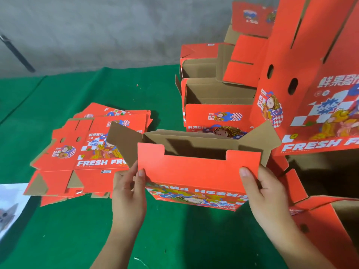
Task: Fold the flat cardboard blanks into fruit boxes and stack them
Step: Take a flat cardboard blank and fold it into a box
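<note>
A half-formed red fruit box (pixel 196 171) stands open in front of me on the green cloth, brown inside, its end flaps splayed outward. My left hand (pixel 129 193) grips the left edge of its near red flap. My right hand (pixel 260 193) grips the right edge of the same flap. A pile of flat red blanks (pixel 77 152) printed "FRESH FRUIT" lies to the left. Folded boxes (pixel 215 94) stand nested in a row behind the one I hold.
A tall red box (pixel 318 78) looms close on the right, with another open box (pixel 330 220) below it. Green cloth (pixel 68 230) covers the work surface. A grey wall (pixel 97 32) rises behind. A white printed sheet (pixel 9 206) lies at the left edge.
</note>
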`<state>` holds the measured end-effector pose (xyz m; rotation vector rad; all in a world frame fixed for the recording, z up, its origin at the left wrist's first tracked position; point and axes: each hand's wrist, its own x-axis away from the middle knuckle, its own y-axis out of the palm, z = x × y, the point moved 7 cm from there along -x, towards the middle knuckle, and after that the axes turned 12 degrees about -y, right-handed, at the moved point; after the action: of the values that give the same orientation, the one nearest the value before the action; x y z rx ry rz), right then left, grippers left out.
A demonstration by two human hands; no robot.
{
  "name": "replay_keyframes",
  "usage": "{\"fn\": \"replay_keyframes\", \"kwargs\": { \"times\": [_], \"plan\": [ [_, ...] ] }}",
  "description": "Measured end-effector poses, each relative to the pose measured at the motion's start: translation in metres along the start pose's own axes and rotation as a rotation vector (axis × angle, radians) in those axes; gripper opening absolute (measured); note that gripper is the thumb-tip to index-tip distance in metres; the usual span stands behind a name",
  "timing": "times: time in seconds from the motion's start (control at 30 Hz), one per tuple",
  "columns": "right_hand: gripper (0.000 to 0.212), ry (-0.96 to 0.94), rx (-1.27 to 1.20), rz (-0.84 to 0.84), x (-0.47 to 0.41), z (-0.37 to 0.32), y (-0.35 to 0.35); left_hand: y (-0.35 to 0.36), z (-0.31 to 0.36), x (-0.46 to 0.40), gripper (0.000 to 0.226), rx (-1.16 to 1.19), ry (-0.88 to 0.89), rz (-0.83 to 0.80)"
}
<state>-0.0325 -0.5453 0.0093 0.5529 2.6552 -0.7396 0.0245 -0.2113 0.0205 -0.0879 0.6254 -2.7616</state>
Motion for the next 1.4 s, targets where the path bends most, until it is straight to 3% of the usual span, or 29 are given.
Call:
{"fn": "replay_keyframes", "kwargs": {
  "times": [0.1,0.2,0.27,0.33,0.4,0.5,0.6,0.77,0.83,0.9,0.97,1.03,1.13,1.2,1.27,1.33,1.4],
  "plan": [
    [0.054,0.015,0.028,0.034,0.006,-0.001,0.007,0.004,-0.002,-0.002,0.034,0.012,-0.014,0.043],
    [0.090,0.031,0.112,0.239,0.014,-0.008,-0.002,0.010,-0.004,-0.006,0.039,0.024,-0.043,0.038],
    [0.073,-0.203,0.377,0.278,0.013,-0.034,-0.007,0.012,-0.003,-0.007,0.045,0.033,-0.036,0.012],
    [0.046,-0.444,0.516,0.116,0.009,-0.058,0.011,0.011,0.001,-0.006,0.059,0.036,0.027,-0.002],
    [0.038,-0.489,0.542,-0.094,-0.001,-0.068,0.035,0.010,-0.002,-0.007,0.079,0.052,0.069,-0.022],
    [0.078,-0.308,0.617,-0.259,-0.025,-0.064,0.053,0.010,-0.010,-0.011,0.095,0.070,0.047,-0.038],
    [0.108,-0.171,0.658,-0.402,-0.037,-0.048,0.062,0.011,-0.007,-0.005,0.070,-0.207,0.203,-0.006],
    [0.086,-0.224,0.583,-0.398,-0.034,-0.052,0.063,0.013,0.006,-0.001,0.049,-0.311,0.324,-0.079],
    [0.069,-0.322,0.540,-0.288,-0.030,-0.065,0.056,0.019,0.017,0.000,0.039,-0.387,0.420,-0.141],
    [0.053,-0.404,0.555,-0.077,-0.023,-0.080,0.039,0.026,0.023,-0.010,0.039,-0.462,0.406,-0.131],
    [0.061,-0.348,0.585,0.149,-0.012,-0.083,0.017,0.033,0.028,-0.026,0.040,-0.602,0.354,-0.071],
    [0.085,-0.219,0.515,0.237,-0.002,-0.072,0.001,0.043,0.037,-0.040,0.049,-0.748,0.322,-0.026],
    [0.095,-0.192,0.347,0.032,0.010,-0.053,0.006,0.052,0.045,-0.054,0.051,-0.734,0.282,-0.048],
    [0.078,-0.229,0.350,-0.081,0.021,-0.046,0.014,0.056,0.044,-0.063,0.050,-0.646,0.249,-0.079],
    [0.066,-0.219,0.357,-0.090,0.030,-0.042,0.016,0.061,0.040,-0.071,0.055,-0.611,0.209,-0.095],
    [0.054,-0.228,0.370,-0.099,0.031,-0.040,0.015,0.067,0.037,-0.072,0.076,-0.662,0.191,-0.111],
    [0.038,-0.266,0.362,-0.097,0.024,-0.043,0.013,0.071,0.038,-0.067,0.072,-0.665,0.241,-0.125]
  ]
}}
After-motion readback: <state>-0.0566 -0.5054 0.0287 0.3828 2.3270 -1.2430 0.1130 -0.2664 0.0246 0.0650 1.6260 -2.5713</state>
